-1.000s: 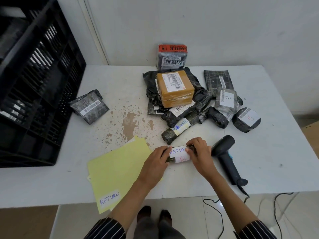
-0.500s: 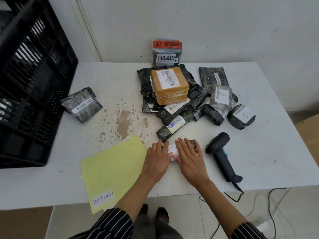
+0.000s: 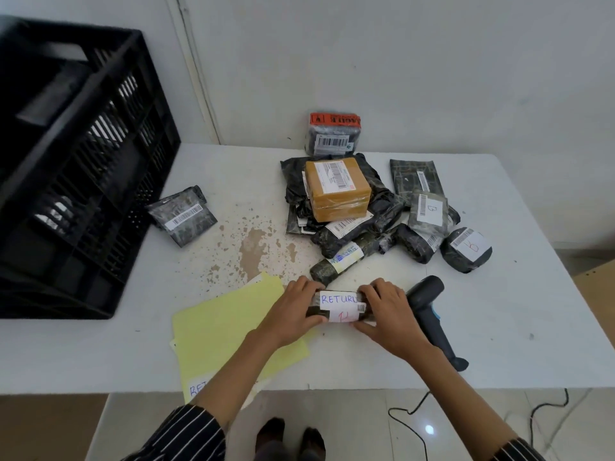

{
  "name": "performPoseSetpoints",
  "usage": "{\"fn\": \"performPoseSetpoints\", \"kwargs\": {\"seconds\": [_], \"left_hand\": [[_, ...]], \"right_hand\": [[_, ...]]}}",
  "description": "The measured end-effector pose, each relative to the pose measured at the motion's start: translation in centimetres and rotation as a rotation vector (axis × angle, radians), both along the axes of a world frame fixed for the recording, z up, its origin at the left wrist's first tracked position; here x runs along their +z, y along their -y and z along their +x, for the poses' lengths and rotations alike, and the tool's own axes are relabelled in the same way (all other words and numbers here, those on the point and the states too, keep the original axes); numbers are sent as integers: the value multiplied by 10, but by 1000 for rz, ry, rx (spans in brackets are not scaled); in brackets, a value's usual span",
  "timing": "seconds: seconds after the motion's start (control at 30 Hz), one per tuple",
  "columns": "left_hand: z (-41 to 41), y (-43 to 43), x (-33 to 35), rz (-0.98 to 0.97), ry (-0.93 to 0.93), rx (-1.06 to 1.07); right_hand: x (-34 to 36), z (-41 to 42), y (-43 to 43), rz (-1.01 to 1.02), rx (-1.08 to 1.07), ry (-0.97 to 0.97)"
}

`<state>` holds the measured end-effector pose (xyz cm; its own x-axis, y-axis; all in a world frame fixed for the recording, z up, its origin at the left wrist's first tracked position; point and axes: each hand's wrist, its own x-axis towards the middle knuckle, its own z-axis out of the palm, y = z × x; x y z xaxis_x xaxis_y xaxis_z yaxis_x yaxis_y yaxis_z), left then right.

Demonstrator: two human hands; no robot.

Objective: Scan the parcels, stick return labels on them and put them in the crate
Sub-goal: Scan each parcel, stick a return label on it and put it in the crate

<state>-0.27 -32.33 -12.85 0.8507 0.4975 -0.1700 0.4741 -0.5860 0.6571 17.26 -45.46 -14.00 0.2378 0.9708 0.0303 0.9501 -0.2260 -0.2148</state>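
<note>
Near the tabletop's (image 3: 515,327) front edge, the left hand (image 3: 293,316) and right hand (image 3: 391,319) each curl their grip round one end of a small dark parcel (image 3: 319,313), pressing down its white RETURN label (image 3: 337,299). Labelling looks nearly finished. The next move is to carry the parcel left into the black crate (image 3: 100,181).

- White table (image 3: 499,327), brown speckled stain (image 3: 253,247).
- Black crate (image 3: 100,181).
- Pale yellow sheets (image 3: 219,331).
- Tan box (image 3: 342,201).
- Dark parcel (image 3: 315,312), white label (image 3: 337,299) lettered blue (red mark beneath).
- Sleeves (image 3: 186,434) black, white pinstripes.
</note>
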Motion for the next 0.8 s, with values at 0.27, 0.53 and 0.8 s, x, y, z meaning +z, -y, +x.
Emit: {"fn": "performPoseSetpoints", "kwargs": {"seconds": [0.27, 0.53, 0.8], "left_hand": [[-61, -50, 91, -100, 361, 238], [-113, -86, 174, -322, 776, 785], [-162, -193, 231, -222, 812, 853]], "right_hand": [[91, -44, -39, 55, 0, -611], [145, -138, -133, 380, -14, -918], [189, -229, -256, 514, 61, -1066]]}}
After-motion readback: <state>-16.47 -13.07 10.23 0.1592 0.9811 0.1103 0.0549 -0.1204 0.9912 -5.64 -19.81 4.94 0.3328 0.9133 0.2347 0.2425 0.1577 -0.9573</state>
